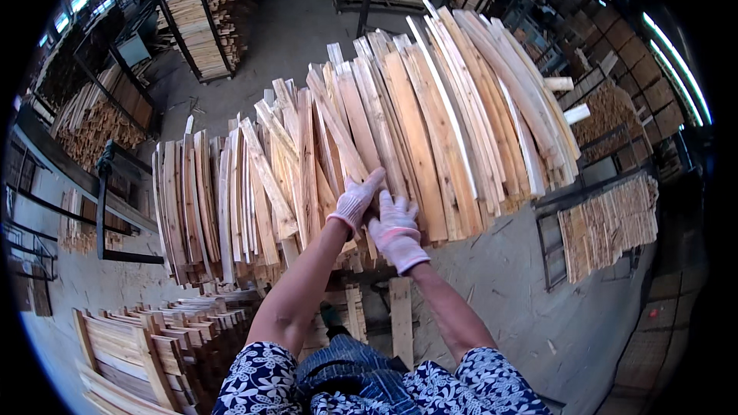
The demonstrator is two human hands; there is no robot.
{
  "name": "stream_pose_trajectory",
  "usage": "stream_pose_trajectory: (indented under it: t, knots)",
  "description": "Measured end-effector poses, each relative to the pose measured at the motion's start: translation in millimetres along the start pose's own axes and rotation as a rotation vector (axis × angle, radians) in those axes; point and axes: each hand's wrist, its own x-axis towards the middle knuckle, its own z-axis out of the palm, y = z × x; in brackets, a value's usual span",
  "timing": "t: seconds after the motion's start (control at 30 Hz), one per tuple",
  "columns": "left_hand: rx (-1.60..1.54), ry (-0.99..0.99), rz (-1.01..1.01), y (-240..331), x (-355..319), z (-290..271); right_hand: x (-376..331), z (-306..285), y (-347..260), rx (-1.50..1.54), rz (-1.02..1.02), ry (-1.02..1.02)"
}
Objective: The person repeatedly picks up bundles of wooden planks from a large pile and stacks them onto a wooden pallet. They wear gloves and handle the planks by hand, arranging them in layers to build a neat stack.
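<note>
A long pile of narrow wooden boards [419, 123] stretches across the middle, their near ends toward me. My left hand [358, 200], in a pale pink knitted glove, is closed around the near end of a slanted wooden board [335, 124] on top of the pile. Just right of it, my right hand [397, 232], gloved the same way, lies over the near ends of the boards, its fingers slightly apart. The undersides of both hands are hidden. Left of my hands, several loose boards [265, 173] lie crossed at an angle over the others.
Stacked slatted wooden frames [127, 350] stand at the lower left. A metal rack [127, 257] borders the pile's left side. Another wood stack [607, 223] is at the right. Tall board stacks [204, 23] rise behind, on a concrete floor [280, 19] littered with chips.
</note>
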Motion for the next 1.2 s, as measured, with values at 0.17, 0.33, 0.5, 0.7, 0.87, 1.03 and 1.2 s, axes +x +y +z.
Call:
stream_pose_trajectory:
  t: [0.17, 0.33, 0.5, 0.7, 0.87, 1.03, 1.2]
  knots:
    - [0.345, 0.173, -0.001, -7.1, 17.9, -13.7, -72.7, -1.3, 81.3, 0.396, -0.027, 0.592]
    - [0.241, 0.119, 0.070, -15.6, 30.8, -6.4, -87.5, 53.1, 144.6, 1.456, 0.645, 0.088]
    - [0.206, 0.045, 0.018, -9.7, 22.1, -6.7, -29.5, 75.3, 109.8, 1.572, 0.866, 0.184]
    - [0.186, -0.065, 0.024, -6.1, 6.7, -43.4, -58.9, 118.6, 86.4, 1.517, 0.796, 0.298]
    - [0.062, -0.101, 0.265, -29.1, 17.8, -138.2, -115.5, 97.0, 14.8, 2.045, 0.500, -0.056]
    - [-0.373, -0.318, 0.098, -24.2, 0.4, -148.7, -84.5, 88.3, 28.2, 1.974, 0.546, -0.216]
    - [-0.107, -0.076, 0.037, -43.0, 22.0, -134.6, -31.4, 117.4, 11.1, 0.960, 0.357, -0.197]
